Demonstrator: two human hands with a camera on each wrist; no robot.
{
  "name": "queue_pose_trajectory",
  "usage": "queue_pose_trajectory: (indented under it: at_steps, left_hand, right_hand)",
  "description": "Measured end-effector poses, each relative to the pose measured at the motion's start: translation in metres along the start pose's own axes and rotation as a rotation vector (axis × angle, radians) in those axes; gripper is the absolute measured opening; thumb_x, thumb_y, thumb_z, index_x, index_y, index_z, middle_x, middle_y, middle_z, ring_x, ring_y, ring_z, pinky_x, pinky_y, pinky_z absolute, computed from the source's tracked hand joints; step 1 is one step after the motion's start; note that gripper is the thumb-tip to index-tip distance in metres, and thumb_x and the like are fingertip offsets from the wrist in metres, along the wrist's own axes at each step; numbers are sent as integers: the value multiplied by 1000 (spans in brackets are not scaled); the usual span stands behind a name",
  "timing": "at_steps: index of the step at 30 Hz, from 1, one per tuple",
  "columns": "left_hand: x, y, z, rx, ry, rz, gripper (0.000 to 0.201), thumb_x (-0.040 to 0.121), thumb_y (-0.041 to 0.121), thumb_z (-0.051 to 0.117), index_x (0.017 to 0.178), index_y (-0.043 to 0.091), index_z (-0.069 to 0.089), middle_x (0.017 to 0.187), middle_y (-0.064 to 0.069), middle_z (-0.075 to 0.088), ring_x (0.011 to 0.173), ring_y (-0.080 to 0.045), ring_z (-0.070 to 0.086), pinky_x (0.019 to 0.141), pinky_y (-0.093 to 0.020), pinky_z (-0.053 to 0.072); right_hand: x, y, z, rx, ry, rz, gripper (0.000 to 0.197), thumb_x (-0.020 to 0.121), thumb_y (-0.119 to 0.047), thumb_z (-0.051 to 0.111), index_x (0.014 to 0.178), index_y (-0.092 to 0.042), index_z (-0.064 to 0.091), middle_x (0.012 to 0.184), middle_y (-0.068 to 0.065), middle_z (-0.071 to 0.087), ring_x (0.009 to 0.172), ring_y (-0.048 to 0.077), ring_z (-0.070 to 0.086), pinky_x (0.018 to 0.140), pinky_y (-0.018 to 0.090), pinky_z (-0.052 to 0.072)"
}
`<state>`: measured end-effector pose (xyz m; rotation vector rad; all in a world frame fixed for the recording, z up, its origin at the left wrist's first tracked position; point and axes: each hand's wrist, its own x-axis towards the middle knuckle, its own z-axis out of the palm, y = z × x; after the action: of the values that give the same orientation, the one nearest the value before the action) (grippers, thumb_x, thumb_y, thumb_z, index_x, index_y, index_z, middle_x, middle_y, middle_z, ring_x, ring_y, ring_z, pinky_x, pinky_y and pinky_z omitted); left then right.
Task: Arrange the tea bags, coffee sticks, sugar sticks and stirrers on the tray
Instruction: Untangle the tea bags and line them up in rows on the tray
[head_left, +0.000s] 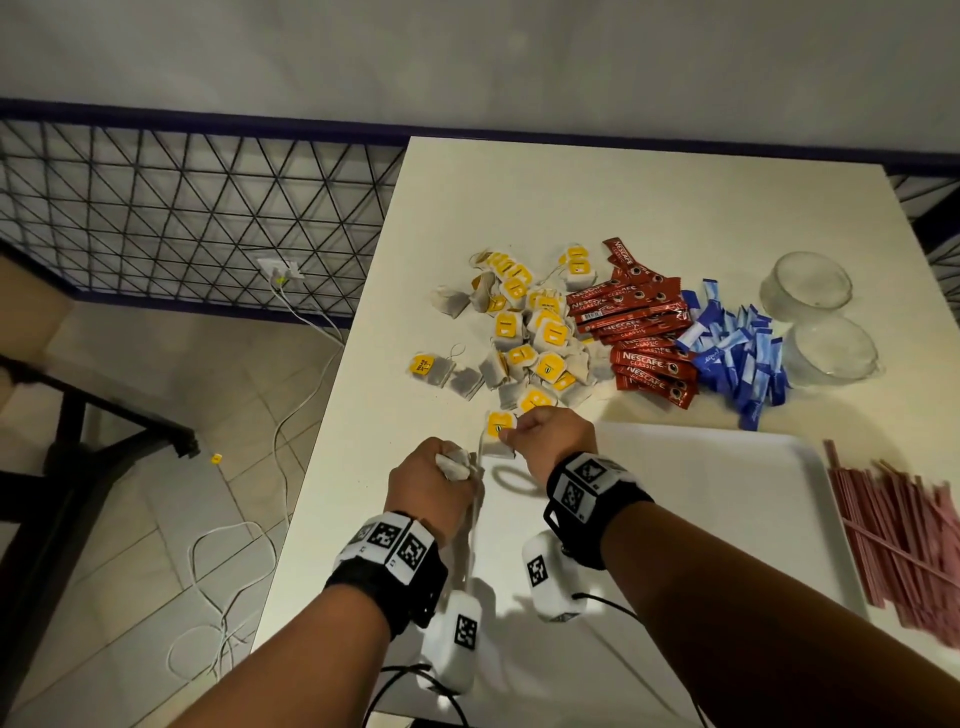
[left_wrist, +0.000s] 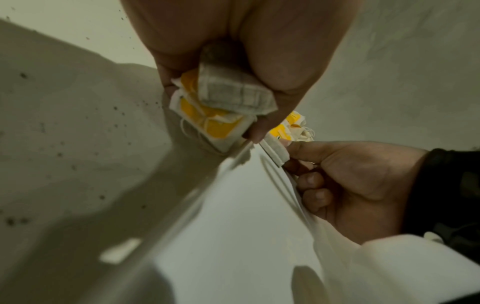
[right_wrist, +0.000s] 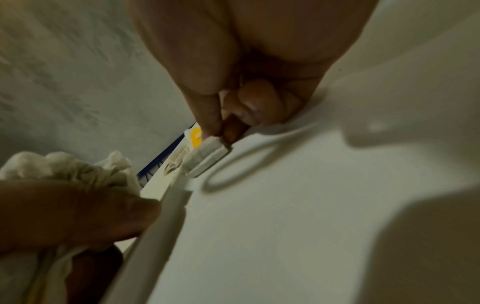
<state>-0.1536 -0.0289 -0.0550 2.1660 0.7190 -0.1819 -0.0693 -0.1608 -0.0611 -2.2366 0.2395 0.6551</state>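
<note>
head view: our left hand (head_left: 435, 480) fists a bunch of tea bags (head_left: 457, 464) at the tray (head_left: 727, 467) corner, while our right hand (head_left: 551, 435) pinches one tea bag (head_left: 500, 432); the pile (head_left: 524, 332) lies beyond. left wrist: the fingers (left_wrist: 259, 129) curl round soft, light, crushable bags. right wrist: thumb and fingertip (right_wrist: 207, 115) nip the bag's edge over the tray (we judge the paper edge the safest hold, not the string).
</note>
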Motion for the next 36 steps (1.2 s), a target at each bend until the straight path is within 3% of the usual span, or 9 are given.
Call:
queue_pose_trajectory:
  at_steps: [6, 9, 13, 16, 18, 21, 26, 32, 36]
  left_hand:
    - [1, -2, 1, -20, -5, -21, 22, 84, 13, 61, 73, 28, 49, 73, 17, 54, 77, -18, 53, 68, -18, 34]
    - [1, -1, -8, -158, -57, -85, 16, 64, 26, 67, 74, 23, 55, 73, 11, 61, 74, -19, 60, 63, -22, 43]
    - [-1, 5, -24, -932, -53, -223, 32, 64, 12, 76, 89, 11, 55, 72, -7, 67, 67, -26, 67, 70, -44, 54]
    - [3, 19, -25, -1446, -186, -429, 25, 83, 11, 64, 105, 10, 51, 81, -10, 64, 69, -22, 67, 60, -35, 58]
    - [5, 30, -23, -1554, -231, -474, 16, 86, 19, 60, 92, 7, 53, 75, -10, 59, 63, -20, 64, 65, -34, 58]
    - [2, 47, -17, -1622, -218, -497, 22, 92, 22, 54, 76, 7, 50, 59, -6, 55, 51, -16, 60, 70, -38, 55]
    - [-11, 78, -20, -1662, -280, -544, 34, 100, 26, 42, 76, 4, 50, 51, -9, 59, 39, -17, 61, 35, -20, 47]
    - [-7, 67, -7, -1611, -222, -497, 31, 100, 25, 44, 116, 1, 54, 85, -23, 70, 65, -29, 71, 51, -33, 58]
    - [-3, 49, -16, -1285, -62, -301, 9, 95, 10, 53, 87, 5, 52, 67, -14, 61, 45, -20, 58, 44, -27, 50]
  right_hand:
    - [-3, 3, -2, 122, 4, -21, 17, 79, -30, 77, 82, -18, 66, 71, -8, 64, 72, 12, 58, 69, 18, 42]
    - [-5, 4, -5, 158, 14, -31, 20, 78, -32, 78, 76, -19, 63, 64, -11, 59, 64, 8, 55, 63, 17, 41]
    - [-20, 0, -16, 160, 53, -165, 26, 79, -36, 75, 67, -19, 59, 57, -9, 53, 57, 5, 49, 57, 10, 37]
    - [-45, -11, -25, 160, -158, -341, 7, 79, -18, 75, 74, -18, 70, 67, -10, 60, 59, -1, 53, 59, 7, 36]
    - [-56, -17, -31, 186, -255, -421, 6, 80, -6, 72, 84, -10, 72, 67, -11, 59, 53, -7, 52, 55, 4, 35]
    - [-58, -20, -35, 261, -263, -435, 10, 81, -7, 74, 90, -5, 70, 66, -12, 57, 47, -6, 49, 51, 3, 34]
    - [-50, -20, -42, 197, -132, -510, 6, 83, -15, 73, 88, -17, 74, 74, -17, 60, 64, -10, 52, 60, 5, 37]
    - [-44, -25, -60, 186, -125, -555, 9, 90, -19, 66, 87, -27, 64, 79, -15, 60, 65, 0, 53, 70, 18, 43]
    - [-38, -35, -83, -54, -154, -657, 12, 94, -20, 59, 100, -16, 69, 90, -5, 67, 73, 9, 55, 70, 21, 38]
